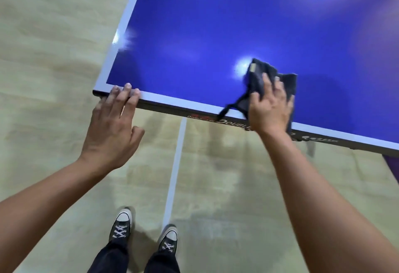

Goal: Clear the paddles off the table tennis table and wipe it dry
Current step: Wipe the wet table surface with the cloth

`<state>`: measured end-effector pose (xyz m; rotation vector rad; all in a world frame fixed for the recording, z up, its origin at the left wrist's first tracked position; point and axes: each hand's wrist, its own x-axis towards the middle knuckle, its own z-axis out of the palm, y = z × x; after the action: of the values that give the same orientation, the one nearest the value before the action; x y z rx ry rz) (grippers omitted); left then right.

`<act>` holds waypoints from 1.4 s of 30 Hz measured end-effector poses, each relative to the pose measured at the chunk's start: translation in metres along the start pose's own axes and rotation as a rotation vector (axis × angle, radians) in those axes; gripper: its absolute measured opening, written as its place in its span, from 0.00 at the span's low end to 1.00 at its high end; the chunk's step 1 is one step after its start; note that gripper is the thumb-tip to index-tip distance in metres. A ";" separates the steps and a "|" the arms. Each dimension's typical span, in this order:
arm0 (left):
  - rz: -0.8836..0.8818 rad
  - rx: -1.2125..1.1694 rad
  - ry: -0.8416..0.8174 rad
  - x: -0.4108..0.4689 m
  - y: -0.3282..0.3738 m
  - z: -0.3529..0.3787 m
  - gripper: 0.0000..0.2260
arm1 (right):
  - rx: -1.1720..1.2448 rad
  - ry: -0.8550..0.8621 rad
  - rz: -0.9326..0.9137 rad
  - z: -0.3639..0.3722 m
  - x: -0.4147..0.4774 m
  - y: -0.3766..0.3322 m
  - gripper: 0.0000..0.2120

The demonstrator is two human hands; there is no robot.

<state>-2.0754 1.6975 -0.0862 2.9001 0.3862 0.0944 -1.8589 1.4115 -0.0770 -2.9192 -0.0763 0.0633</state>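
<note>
Right grip (271, 104): palm down, fingers spread flat, pressing a dark cloth (262, 78) onto the bench (194, 24) just inside its near edge; it pins the cloth rather than clenching it.
Left grip (112, 124): empty, fingers apart, tips resting on the near left corner of the bench, apparently as a brace.
Cloth: bunched, mostly ahead of the right fingers; one thin strip trails over the near edge.
Unwiped surface: lies away from the right hand toward the far edge and leftward toward the corner; the long axis of the bench runs away from the person.
Nearer hand: right, already on the cloth.
Paddles: none in view.
Unclear: bright glare patches hide whether the surface is wet; far and right parts of the bench are cut off.
</note>
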 end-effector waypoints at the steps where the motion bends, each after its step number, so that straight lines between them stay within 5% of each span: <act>1: -0.004 -0.008 -0.012 0.000 0.000 0.000 0.33 | -0.002 0.005 0.078 -0.006 0.006 0.018 0.29; 8: -0.048 -0.004 -0.127 0.002 -0.001 -0.008 0.36 | 0.093 0.155 0.154 -0.008 -0.008 0.016 0.27; 14: -0.049 0.038 -0.177 0.000 -0.005 -0.014 0.36 | 0.218 0.166 -0.313 0.022 -0.072 -0.063 0.22; 19: -0.015 0.058 -0.258 -0.002 -0.012 -0.024 0.34 | 0.175 0.136 -0.447 0.032 -0.094 -0.121 0.20; 24: 0.024 0.128 -0.378 -0.004 -0.022 -0.053 0.33 | 0.116 -0.038 -0.411 0.006 -0.099 -0.135 0.20; 30: 0.031 0.049 -0.301 -0.040 -0.025 -0.103 0.24 | 0.203 -0.156 -0.367 -0.030 -0.146 -0.156 0.22; 42: -0.130 -0.121 -0.061 -0.097 -0.089 -0.216 0.17 | 0.571 -0.018 -0.193 -0.114 -0.212 -0.249 0.19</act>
<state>-2.2105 1.7992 0.1015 2.7435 0.5369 0.0081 -2.0767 1.6177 0.0964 -2.3290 -0.2910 0.0664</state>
